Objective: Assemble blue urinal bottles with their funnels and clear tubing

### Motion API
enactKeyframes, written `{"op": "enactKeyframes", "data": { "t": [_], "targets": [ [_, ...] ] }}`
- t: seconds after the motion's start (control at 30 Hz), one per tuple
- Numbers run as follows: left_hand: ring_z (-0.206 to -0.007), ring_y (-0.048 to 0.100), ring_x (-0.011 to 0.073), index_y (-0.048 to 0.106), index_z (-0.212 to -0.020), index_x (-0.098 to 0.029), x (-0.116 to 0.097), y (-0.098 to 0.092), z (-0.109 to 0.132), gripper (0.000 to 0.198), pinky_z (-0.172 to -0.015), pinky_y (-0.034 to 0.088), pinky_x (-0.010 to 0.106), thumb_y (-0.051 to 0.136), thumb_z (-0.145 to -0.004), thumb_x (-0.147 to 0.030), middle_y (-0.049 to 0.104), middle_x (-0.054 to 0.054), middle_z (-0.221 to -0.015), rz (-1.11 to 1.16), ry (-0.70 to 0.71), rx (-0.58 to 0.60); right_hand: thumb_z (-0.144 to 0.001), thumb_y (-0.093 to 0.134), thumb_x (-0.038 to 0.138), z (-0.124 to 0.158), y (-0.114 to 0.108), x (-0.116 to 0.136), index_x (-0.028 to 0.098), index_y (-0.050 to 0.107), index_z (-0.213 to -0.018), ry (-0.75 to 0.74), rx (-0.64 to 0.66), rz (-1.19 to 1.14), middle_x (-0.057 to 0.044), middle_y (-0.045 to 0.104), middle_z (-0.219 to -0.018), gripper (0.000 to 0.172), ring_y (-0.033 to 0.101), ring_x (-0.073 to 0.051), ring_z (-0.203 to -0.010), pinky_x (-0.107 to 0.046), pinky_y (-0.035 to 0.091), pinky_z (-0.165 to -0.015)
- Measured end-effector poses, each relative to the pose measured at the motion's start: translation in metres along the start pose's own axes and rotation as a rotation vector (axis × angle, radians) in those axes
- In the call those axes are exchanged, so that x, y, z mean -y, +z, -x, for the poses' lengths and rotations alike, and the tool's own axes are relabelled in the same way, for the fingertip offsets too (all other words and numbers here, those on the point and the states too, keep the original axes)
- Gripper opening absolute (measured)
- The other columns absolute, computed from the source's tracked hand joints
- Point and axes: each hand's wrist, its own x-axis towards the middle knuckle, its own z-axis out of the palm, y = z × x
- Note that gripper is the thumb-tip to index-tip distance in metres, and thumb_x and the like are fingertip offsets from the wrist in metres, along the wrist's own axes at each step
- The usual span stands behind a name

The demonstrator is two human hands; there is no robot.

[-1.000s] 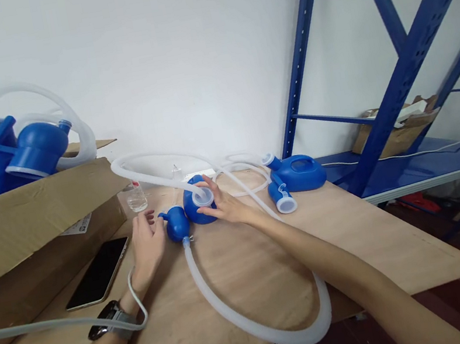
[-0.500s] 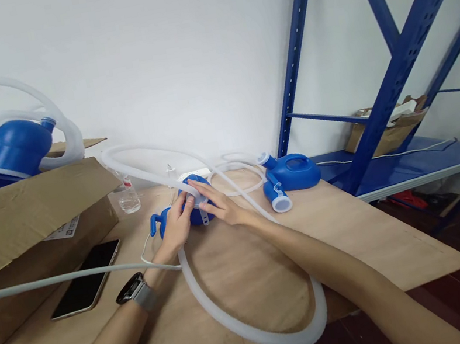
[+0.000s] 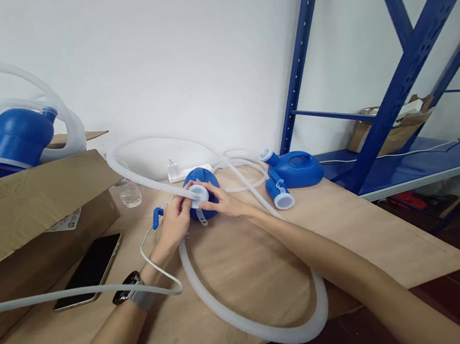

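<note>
A blue plastic bottle (image 3: 201, 178) lies on the wooden board (image 3: 358, 244) near the wall. A white round cap (image 3: 199, 194) sits on its mouth. My left hand (image 3: 176, 224) pinches the cap from the left, and my right hand (image 3: 220, 201) grips it from the right, fingers closed around it. A long white corrugated hose (image 3: 257, 324) loops from the bottle across the board and back up over it.
A second blue bottle (image 3: 296, 170) with a white-rimmed spout lies to the right. A cardboard box (image 3: 17, 203) with more blue bottles and hoses stands at left. A black phone (image 3: 89, 268) and a small clear bottle (image 3: 129, 192) lie near it. Blue shelving (image 3: 396, 83) rises at right.
My left hand moved from the board up to the cap and closed on it. The bottle shifted slightly as both hands took hold of it.
</note>
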Motion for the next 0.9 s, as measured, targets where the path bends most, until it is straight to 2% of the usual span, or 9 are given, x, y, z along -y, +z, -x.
{"op": "enactKeyframes", "data": {
  "t": [0.13, 0.23, 0.37, 0.43, 0.5, 0.6, 0.7, 0.8, 0.9],
  "targets": [
    [-0.138, 0.052, 0.029, 0.065, -0.136, -0.022, -0.001, -0.002, 0.0, 0.05, -0.119, 0.036, 0.042, 0.049, -0.094, -0.045, 0.064, 0.006, -0.144, -0.017, -0.015, 0.026, -0.088, 0.059, 0.073, 0.0, -0.005, 0.001, 0.027, 0.036, -0.159, -0.007, 0.028, 0.029, -0.008, 0.041, -0.162, 0.088, 0.038, -0.027, -0.15, -0.046, 0.026, -0.126],
    [-0.145, 0.045, 0.0295, 0.061, -0.14, -0.023, 0.001, -0.005, 0.001, 0.053, -0.122, 0.033, 0.043, 0.051, -0.094, -0.047, 0.058, 0.006, -0.15, -0.016, 0.018, 0.097, -0.092, 0.049, 0.076, 0.001, -0.007, 0.003, 0.024, 0.035, -0.159, -0.01, 0.03, 0.028, -0.01, 0.038, -0.164, 0.086, 0.036, -0.026, -0.151, -0.045, 0.026, -0.126],
    [-0.139, 0.051, 0.0324, 0.052, -0.147, -0.024, 0.006, -0.01, 0.003, 0.064, -0.107, 0.051, 0.042, 0.063, -0.089, -0.049, 0.051, 0.009, -0.156, -0.036, 0.045, 0.183, -0.095, 0.034, 0.078, 0.002, -0.006, 0.006, 0.026, 0.037, -0.159, 0.026, 0.015, 0.029, -0.007, 0.039, -0.164, 0.083, 0.035, -0.024, -0.152, -0.043, 0.025, -0.127],
    [-0.131, 0.058, 0.0324, 0.051, -0.148, -0.023, 0.007, -0.009, 0.003, 0.068, -0.099, 0.056, 0.041, 0.067, -0.087, -0.048, 0.054, 0.012, -0.152, -0.082, 0.062, 0.157, -0.094, 0.031, 0.08, 0.002, -0.004, 0.006, 0.028, 0.039, -0.158, 0.031, -0.017, 0.021, -0.006, 0.039, -0.164, 0.083, 0.037, -0.023, -0.151, -0.042, 0.027, -0.127],
    [-0.128, 0.06, 0.0313, 0.053, -0.144, -0.022, 0.006, -0.007, 0.003, 0.066, -0.099, 0.056, 0.04, 0.07, -0.085, -0.047, 0.059, 0.012, -0.146, -0.115, 0.101, 0.096, -0.093, 0.029, 0.081, 0.001, -0.001, 0.006, 0.027, 0.042, -0.156, 0.017, -0.037, 0.001, -0.006, 0.041, -0.163, 0.083, 0.04, -0.024, -0.149, -0.042, 0.03, -0.126],
    [-0.127, 0.061, 0.0288, 0.055, -0.138, -0.022, 0.001, -0.004, 0.002, 0.063, -0.103, 0.053, 0.039, 0.074, -0.082, -0.045, 0.062, 0.011, -0.141, -0.135, 0.139, 0.012, -0.096, 0.029, 0.078, -0.003, 0.003, 0.005, 0.025, 0.049, -0.152, 0.001, -0.051, -0.032, -0.007, 0.048, -0.158, 0.08, 0.045, -0.025, -0.146, -0.042, 0.034, -0.123],
    [-0.129, 0.059, 0.0279, 0.053, -0.139, -0.024, -0.006, -0.003, 0.003, 0.065, -0.113, 0.044, 0.041, 0.076, -0.08, -0.042, 0.064, 0.009, -0.139, -0.228, 0.152, -0.057, -0.097, 0.029, 0.077, -0.006, 0.003, 0.005, 0.025, 0.055, -0.147, -0.01, -0.075, -0.001, -0.007, 0.054, -0.153, 0.076, 0.047, -0.024, -0.145, -0.042, 0.033, -0.124],
    [-0.132, 0.057, 0.0302, 0.06, -0.134, -0.025, -0.01, -0.004, 0.004, 0.057, -0.118, 0.038, 0.042, 0.074, -0.082, -0.041, 0.066, 0.008, -0.138, -0.314, 0.187, -0.059, -0.1, 0.028, 0.073, -0.007, -0.005, 0.007, 0.028, 0.056, -0.147, -0.031, -0.024, 0.051, -0.005, 0.057, -0.15, 0.071, 0.047, -0.023, -0.144, -0.043, 0.032, -0.124],
    [-0.126, 0.061, 0.0311, 0.064, -0.131, -0.025, -0.01, -0.004, 0.007, 0.051, -0.113, 0.043, 0.041, 0.072, -0.084, -0.043, 0.068, 0.008, -0.134, -0.322, 0.188, -0.069, -0.102, 0.035, 0.067, -0.004, -0.02, 0.008, 0.029, 0.053, -0.149, -0.042, 0.071, 0.131, -0.005, 0.054, -0.153, 0.063, 0.044, -0.023, -0.146, -0.046, 0.03, -0.125]
  ]
}}
